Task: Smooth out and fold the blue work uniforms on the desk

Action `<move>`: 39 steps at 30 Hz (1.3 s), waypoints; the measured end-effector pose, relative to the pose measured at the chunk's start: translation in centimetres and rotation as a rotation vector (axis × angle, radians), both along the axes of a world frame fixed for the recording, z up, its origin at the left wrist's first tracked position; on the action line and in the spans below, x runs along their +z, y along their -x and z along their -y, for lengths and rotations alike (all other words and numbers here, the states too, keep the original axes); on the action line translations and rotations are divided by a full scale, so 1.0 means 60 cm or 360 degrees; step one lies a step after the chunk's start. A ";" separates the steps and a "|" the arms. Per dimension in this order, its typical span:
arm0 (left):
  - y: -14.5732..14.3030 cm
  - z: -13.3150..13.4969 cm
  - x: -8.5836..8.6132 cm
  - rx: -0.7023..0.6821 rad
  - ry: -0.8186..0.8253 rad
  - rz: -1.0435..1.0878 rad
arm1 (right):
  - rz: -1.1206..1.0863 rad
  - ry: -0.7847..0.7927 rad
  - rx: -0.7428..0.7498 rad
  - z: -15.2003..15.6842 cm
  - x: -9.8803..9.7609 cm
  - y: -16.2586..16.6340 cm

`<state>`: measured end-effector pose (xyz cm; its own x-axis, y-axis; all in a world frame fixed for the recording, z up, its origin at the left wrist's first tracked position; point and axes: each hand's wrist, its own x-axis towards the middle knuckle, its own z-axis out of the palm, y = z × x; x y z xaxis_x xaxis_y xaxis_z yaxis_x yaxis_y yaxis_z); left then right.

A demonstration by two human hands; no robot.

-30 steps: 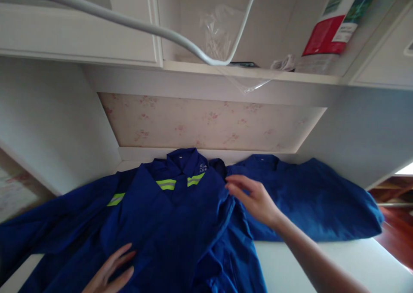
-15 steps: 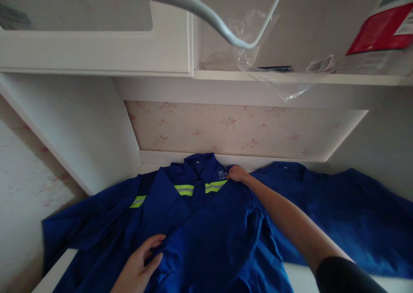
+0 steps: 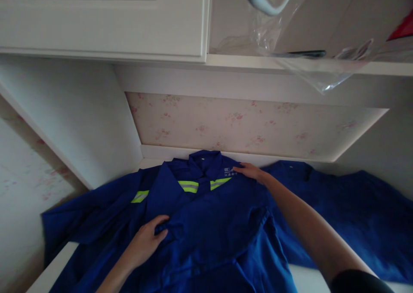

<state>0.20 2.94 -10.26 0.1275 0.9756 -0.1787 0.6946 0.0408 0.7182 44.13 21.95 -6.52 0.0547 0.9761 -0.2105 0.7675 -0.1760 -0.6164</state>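
Note:
A blue work jacket (image 3: 206,224) with yellow-green and grey reflective strips lies front up, its collar toward the wall. Part of its blue cloth is folded across the front, below the chest strips. My left hand (image 3: 150,237) touches this folded cloth at the left, fingers bent and thumb apart, with cloth showing between them. Near the white print on the chest, my right hand (image 3: 250,171) rests on the shoulder with its fingers stretched out. A sleeve (image 3: 97,211) with one reflective strip spreads to the left. The jacket's lower end runs out of view.
Another blue garment (image 3: 335,211) lies to the right on the white surface (image 3: 306,278). Above hangs a white cabinet (image 3: 129,30); a clear plastic bag (image 3: 322,80) droops over its open shelf. A pale curved tube (image 3: 264,4) crosses the top. Side panels and flowered wallpaper (image 3: 206,121) enclose the surface.
My left hand has moved up along the folded cloth. My right hand's fingers have straightened on the shoulder, where they were curled before. The view has shifted slightly.

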 end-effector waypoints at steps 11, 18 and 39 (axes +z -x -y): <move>0.028 -0.237 0.055 0.0244 -0.0334 -0.0375 | -0.0206 -0.0154 0.0116 0.004 0.019 -0.014; 0.021 -0.383 0.014 0.0293 -0.0144 -0.0544 | -0.0077 0.0155 0.0216 0.005 0.017 -0.037; 0.082 -0.187 0.034 0.0462 -0.0522 -0.0435 | 0.0044 -0.0454 -0.0345 0.124 0.065 0.026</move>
